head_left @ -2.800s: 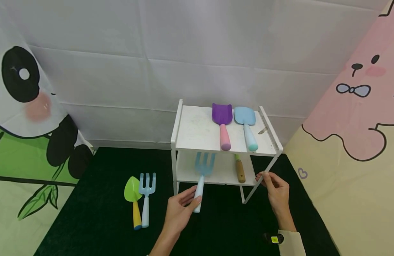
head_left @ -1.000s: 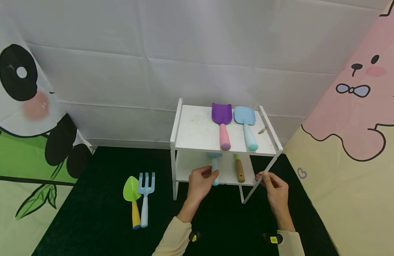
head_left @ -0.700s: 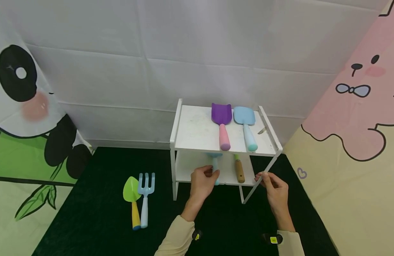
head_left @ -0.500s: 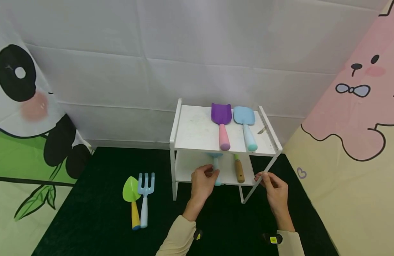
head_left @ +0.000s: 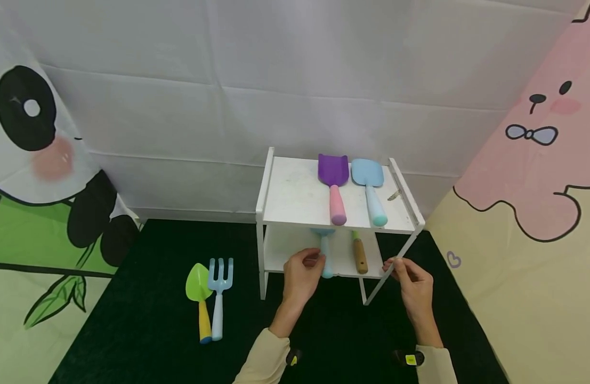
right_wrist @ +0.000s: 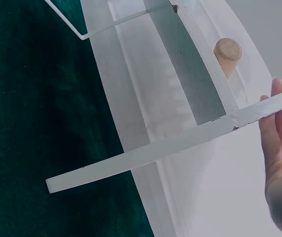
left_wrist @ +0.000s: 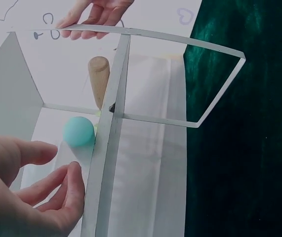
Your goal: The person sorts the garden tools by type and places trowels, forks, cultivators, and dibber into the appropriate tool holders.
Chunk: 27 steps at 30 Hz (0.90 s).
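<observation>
A light blue hand fork (head_left: 326,258) lies on the lower shelf of a small white rack (head_left: 295,205), its head mostly hidden under the top shelf. Just left of its handle is my left hand (head_left: 301,274). In the left wrist view, a gap separates the thumb and loosely bent fingers (left_wrist: 74,185) from the fork's teal handle end (left_wrist: 79,131). My right hand (head_left: 413,285) grips the rack's slanted right front leg (right_wrist: 190,136). A wooden-handled tool (head_left: 359,256) with a green neck rests on the lower shelf, right of the fork.
On the top shelf lie a purple shovel with pink handle (head_left: 337,205) and a light blue shovel (head_left: 368,173). A green trowel with yellow handle (head_left: 197,284) and another blue fork (head_left: 220,285) lie on the dark green cloth (head_left: 155,314) at left.
The left hand carried the hand fork from in front of the rack onto the lower shelf. Its fingers have since let go and drawn slightly left. The right hand stayed on the leg.
</observation>
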### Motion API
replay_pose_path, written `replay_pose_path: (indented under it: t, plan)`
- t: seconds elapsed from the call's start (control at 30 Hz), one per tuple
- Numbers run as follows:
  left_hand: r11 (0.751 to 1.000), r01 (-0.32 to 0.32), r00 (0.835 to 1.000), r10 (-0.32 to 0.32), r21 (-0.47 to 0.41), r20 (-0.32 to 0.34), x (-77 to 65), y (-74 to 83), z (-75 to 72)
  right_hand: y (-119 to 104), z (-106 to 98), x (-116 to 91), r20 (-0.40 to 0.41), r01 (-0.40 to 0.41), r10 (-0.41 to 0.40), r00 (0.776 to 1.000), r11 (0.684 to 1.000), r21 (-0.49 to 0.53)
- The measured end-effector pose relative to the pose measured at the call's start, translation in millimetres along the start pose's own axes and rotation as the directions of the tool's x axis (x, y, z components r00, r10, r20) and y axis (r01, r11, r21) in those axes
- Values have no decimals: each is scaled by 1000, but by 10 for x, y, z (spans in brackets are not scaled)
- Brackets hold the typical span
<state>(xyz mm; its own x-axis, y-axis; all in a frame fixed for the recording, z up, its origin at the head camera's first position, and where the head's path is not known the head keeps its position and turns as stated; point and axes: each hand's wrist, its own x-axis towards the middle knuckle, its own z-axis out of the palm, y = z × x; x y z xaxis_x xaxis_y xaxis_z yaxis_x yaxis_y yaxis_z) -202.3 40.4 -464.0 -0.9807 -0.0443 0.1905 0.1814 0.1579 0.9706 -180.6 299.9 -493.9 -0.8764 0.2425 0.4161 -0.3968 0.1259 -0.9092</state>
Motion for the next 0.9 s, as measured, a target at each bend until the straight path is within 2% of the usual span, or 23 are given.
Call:
replay_pose_path:
  t: [0.4, 0.9]
  plan:
    - [1000, -12, 1000, 12, 18, 13, -117, -70, -136, 19, -5, 0, -1, -11, 11, 1000, 1000, -14]
    - [999, 35, 999, -35, 19, 13, -349, -181, -338, 25, 5, -5, -5, -13, 13, 1000, 1000, -9]
